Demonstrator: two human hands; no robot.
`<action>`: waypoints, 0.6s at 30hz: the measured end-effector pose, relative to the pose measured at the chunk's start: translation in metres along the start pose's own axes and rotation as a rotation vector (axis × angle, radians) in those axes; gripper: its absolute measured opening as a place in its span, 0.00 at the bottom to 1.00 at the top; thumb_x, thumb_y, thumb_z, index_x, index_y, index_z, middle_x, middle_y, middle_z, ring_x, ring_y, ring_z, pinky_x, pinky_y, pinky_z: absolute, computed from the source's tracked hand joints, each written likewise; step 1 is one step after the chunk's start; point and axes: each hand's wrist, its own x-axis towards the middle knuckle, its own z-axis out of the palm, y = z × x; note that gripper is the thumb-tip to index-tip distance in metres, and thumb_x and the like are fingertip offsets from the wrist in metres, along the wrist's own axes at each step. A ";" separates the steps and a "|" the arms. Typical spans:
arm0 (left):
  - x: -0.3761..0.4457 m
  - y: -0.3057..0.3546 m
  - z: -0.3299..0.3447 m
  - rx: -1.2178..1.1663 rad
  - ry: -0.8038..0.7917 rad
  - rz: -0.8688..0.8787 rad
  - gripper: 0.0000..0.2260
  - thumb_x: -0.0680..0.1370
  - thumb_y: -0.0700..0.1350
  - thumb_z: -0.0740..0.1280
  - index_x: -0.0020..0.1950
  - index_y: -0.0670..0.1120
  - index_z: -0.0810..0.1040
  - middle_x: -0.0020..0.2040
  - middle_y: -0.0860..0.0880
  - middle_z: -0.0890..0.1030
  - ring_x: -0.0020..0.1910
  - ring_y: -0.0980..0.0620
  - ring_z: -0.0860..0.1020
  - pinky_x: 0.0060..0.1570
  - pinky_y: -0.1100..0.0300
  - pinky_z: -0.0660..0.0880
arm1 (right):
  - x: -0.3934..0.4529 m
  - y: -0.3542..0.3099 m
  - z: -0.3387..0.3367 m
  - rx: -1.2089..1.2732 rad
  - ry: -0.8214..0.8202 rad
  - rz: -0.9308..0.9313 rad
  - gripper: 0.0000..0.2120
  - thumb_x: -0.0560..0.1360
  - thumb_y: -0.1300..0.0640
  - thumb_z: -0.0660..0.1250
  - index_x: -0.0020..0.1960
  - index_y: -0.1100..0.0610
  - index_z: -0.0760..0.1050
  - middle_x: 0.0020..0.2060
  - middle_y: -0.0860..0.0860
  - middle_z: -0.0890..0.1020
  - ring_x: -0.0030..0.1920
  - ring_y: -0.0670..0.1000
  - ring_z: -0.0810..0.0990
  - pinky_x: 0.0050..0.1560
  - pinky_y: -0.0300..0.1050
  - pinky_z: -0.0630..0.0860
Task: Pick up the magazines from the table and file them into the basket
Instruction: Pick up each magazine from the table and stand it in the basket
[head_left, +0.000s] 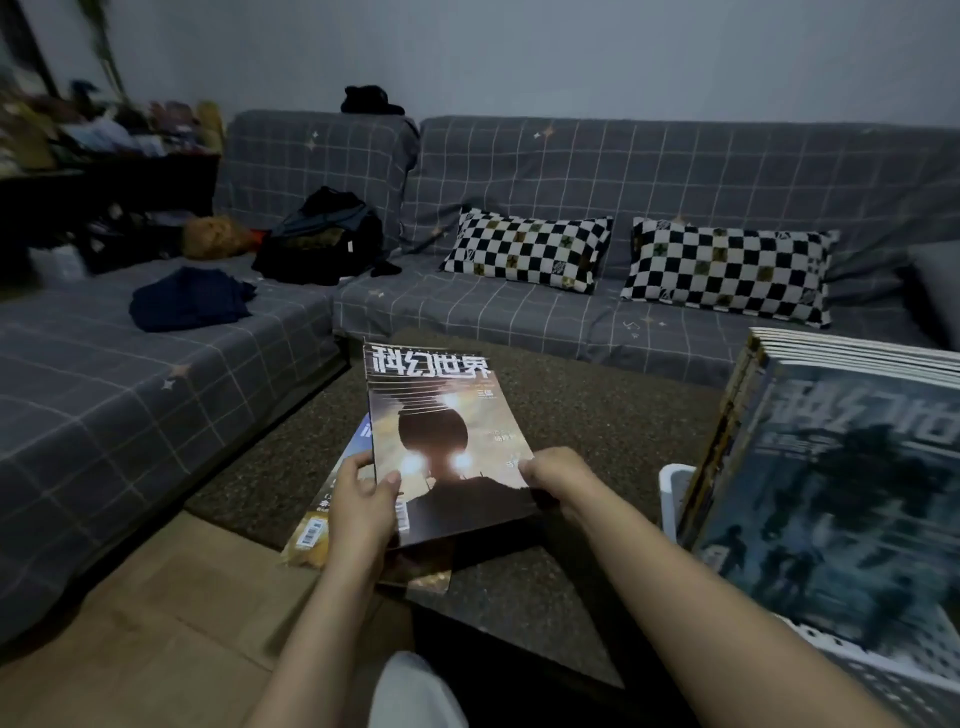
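- Both hands hold one magazine (447, 447) above the table (571, 426), its cover tilted up toward the camera and the title at the far end.
- The left hand (363, 499) has its grip closed on the near left corner, thumb on the cover and fingers curled under the edge.
- The right hand (558, 475) pinches the near right edge; its fingertips are hidden under the page, so how deep the hold goes cannot be told.
- At least two more magazines (311, 530) lie flat on the table just under and to the left of the lifted one, their near corners hanging a little over the table's edge.
- The white basket (672, 499) stands at the right, already packed with upright magazines (831, 493) that lean toward the near side.
- Likely trouble: held only by its near edge, the limp magazine could sag or fan open on the way right, and a loose page could catch the basket rim and crease.
- The row in the basket looks tight and leaning, so pushing one more in could buckle its spine or tip the stack further.
- The overhanging magazines could be knocked to the floor (171, 587) by a passing forearm.
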 end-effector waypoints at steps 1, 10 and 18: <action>-0.013 0.009 -0.005 -0.008 -0.011 0.048 0.09 0.77 0.38 0.64 0.54 0.50 0.70 0.39 0.47 0.82 0.36 0.52 0.80 0.39 0.54 0.76 | -0.015 0.001 -0.009 0.071 -0.011 -0.053 0.09 0.75 0.59 0.62 0.53 0.60 0.77 0.42 0.54 0.82 0.38 0.51 0.80 0.31 0.38 0.73; -0.092 0.064 0.015 -0.157 -0.234 0.247 0.12 0.79 0.40 0.63 0.56 0.56 0.72 0.40 0.51 0.83 0.34 0.57 0.82 0.28 0.60 0.77 | -0.107 0.014 -0.091 0.502 0.208 -0.440 0.03 0.78 0.56 0.61 0.51 0.50 0.72 0.46 0.52 0.81 0.44 0.53 0.82 0.37 0.49 0.81; -0.137 0.090 0.093 -0.233 -0.428 0.348 0.07 0.79 0.44 0.63 0.52 0.56 0.73 0.38 0.51 0.84 0.37 0.55 0.82 0.35 0.59 0.79 | -0.154 0.059 -0.178 0.624 0.428 -0.541 0.06 0.78 0.58 0.61 0.46 0.48 0.74 0.45 0.54 0.83 0.46 0.58 0.82 0.48 0.59 0.80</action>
